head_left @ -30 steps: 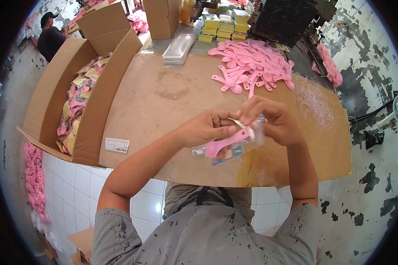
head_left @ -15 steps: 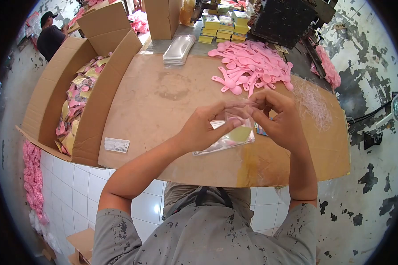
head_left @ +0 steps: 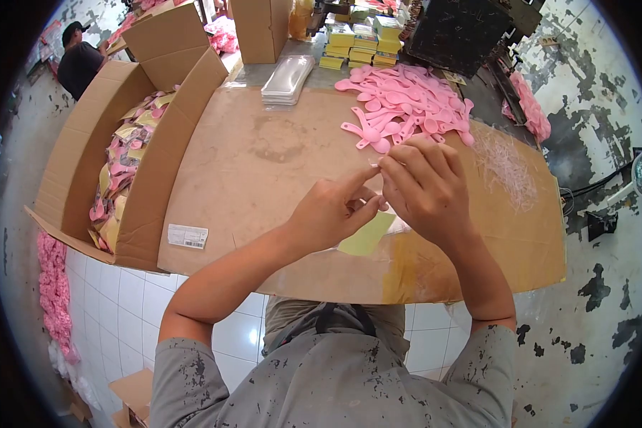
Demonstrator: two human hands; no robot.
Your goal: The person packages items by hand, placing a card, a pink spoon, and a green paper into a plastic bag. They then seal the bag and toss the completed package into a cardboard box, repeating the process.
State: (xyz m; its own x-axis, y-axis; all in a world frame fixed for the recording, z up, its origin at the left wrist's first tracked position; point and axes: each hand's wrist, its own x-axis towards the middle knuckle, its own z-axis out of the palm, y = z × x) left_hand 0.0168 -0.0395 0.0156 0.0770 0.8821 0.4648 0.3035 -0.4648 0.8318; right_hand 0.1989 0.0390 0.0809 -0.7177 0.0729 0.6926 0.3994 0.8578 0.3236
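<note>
My left hand (head_left: 337,208) is closed, its thumb and fingers pinching a clear plastic bag whose yellow-green card (head_left: 366,237) hangs below the fingers. Against its index fingertip, my right hand (head_left: 429,187) is closed as well, with the fingers curled at the bag's top edge. A small whitish bit shows between the fingertips; what it is I cannot make out. Most of the bag is hidden behind the hands. Just beyond them lies a heap of pink plastic spoons (head_left: 414,103).
Left of the cardboard-covered table (head_left: 264,192) stands a carton (head_left: 153,167) of packed bags. Clear plastic sleeves (head_left: 287,82) and stacks of yellow cards (head_left: 364,43) lie at the back. Thin clear strips (head_left: 506,167) are heaped at right. A person (head_left: 80,64) is at far left.
My hands have turned and come closer together, the right one now covering more of the bag. The yellow-green card has moved down and left.
</note>
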